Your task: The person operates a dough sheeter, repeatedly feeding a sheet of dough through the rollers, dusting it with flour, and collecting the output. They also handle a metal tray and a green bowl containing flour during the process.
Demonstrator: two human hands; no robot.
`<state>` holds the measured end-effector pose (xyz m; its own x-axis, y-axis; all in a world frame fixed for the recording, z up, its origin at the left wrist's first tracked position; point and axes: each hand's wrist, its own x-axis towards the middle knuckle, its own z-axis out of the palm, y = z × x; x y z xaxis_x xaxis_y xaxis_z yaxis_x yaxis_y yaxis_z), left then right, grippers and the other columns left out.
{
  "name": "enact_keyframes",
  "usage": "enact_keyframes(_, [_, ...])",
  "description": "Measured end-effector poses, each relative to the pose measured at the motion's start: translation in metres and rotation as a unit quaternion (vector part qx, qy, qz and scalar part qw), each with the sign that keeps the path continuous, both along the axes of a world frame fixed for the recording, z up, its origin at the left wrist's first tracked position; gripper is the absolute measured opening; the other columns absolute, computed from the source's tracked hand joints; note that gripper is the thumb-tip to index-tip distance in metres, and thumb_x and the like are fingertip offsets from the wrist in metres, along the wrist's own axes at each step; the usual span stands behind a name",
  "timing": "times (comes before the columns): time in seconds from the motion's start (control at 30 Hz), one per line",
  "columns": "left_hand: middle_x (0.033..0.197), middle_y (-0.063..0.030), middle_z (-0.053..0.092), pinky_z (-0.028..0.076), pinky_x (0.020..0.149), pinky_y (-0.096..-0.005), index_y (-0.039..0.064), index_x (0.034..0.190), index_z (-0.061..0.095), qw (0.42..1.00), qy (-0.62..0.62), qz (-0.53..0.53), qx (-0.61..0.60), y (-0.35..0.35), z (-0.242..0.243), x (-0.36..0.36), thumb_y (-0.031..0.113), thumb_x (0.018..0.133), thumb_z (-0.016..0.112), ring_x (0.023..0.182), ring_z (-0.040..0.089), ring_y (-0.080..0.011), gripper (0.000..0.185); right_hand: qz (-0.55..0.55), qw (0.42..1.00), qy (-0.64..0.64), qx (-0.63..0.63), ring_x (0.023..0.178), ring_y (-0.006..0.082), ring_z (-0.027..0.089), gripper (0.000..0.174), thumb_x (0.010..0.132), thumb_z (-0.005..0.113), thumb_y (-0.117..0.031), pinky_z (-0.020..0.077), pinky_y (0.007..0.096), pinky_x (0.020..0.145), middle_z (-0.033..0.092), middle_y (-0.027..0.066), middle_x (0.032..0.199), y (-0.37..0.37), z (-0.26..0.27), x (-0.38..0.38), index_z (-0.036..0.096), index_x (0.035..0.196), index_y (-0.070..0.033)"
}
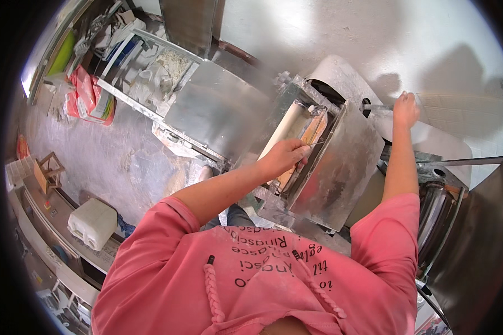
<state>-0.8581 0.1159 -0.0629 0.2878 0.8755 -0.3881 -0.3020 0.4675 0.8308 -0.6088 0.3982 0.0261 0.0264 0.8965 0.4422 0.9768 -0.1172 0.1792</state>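
Observation:
In the head view, my left hand (287, 157) is closed on a thin metal tool (316, 144), whose exact kind I cannot tell. It hangs over the opening of a dusty metal roller machine (335, 171). Inside that opening lie a pale roller (286, 125) and an orange-brown strip (312, 132) beside it. To the right, my right hand (405, 109) is raised with its fingers curled at the end of a metal bar (379, 107) near the machine's curved white cover (343, 77). The palm is hidden, but the fingers appear closed around the bar.
A flat metal table (218, 109) adjoins the machine at the left, with a cluttered frame beyond it. A red bag (88, 98) stands on the floor. Farther down left are a white plastic jerrycan (93, 224) and a small wooden stool (49, 172). A shiny metal roller (434, 213) is at the right.

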Motion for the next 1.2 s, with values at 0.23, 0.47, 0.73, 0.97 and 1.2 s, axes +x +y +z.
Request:
enact_keyframes(0.23, [0.077,-0.0019,0.059,0.043,0.064,-0.0265,0.003,0.097,0.060,0.982,-0.154,-0.063,-0.084,0.014,-0.011,-0.003,0.026,0.096,0.048,0.066,0.055,-0.0113,0.026,-0.007,1.000,-0.020,-0.011,0.084,0.0348,0.064,0.028,0.091,0.043,-0.026,0.0506,0.0445,0.076,0.066,0.0165,0.085,0.022,0.000,-0.013,0.061,0.088,-0.006])
enact_keyframes(0.47, [0.085,-0.0028,0.059,0.047,0.076,-0.0288,0.003,0.103,0.057,0.939,-0.291,-0.054,-0.176,0.014,-0.023,-0.005,0.020,0.099,0.040,0.078,0.057,-0.0123,0.024,-0.028,0.994,-0.058,-0.087,0.100,0.0299,0.060,0.031,0.088,0.044,-0.032,0.0452,0.0460,0.089,0.061,0.0133,0.110,0.015,0.011,-0.019,0.062,0.101,-0.011])
enact_keyframes(0.73, [0.087,-0.0013,0.060,0.045,0.072,-0.0267,0.007,0.103,0.056,0.927,-0.335,-0.094,-0.138,0.013,-0.037,-0.009,0.020,0.095,0.049,0.081,0.057,-0.0112,0.017,0.301,0.837,-0.050,-0.454,0.115,0.0199,0.049,0.034,0.079,0.055,-0.035,0.0273,0.0458,0.100,0.062,0.0053,0.110,-0.108,0.013,-0.101,0.064,0.104,-0.013])
enact_keyframes(0.97, [0.086,-0.0003,0.061,0.043,0.070,-0.0268,0.010,0.094,0.056,0.910,-0.379,-0.137,-0.101,0.022,-0.056,-0.005,0.021,0.092,0.055,0.082,0.057,-0.0120,0.012,0.310,0.789,-0.217,-0.484,0.116,0.0234,0.048,0.039,0.080,0.053,-0.034,0.0148,0.0534,0.110,0.062,0.0090,0.109,-0.183,0.022,-0.133,0.066,0.104,-0.006])
enact_keyframes(1.2, [0.076,-0.0029,0.063,0.047,0.064,-0.0278,0.007,0.089,0.060,0.986,-0.139,-0.089,-0.027,0.026,-0.034,-0.008,0.022,0.087,0.061,0.068,0.059,-0.0131,0.015,0.283,0.781,-0.278,-0.482,0.116,0.0217,0.048,0.032,0.082,0.052,-0.029,0.0131,0.0500,0.112,0.064,0.0076,0.106,-0.187,0.012,-0.140,0.069,0.096,-0.006])
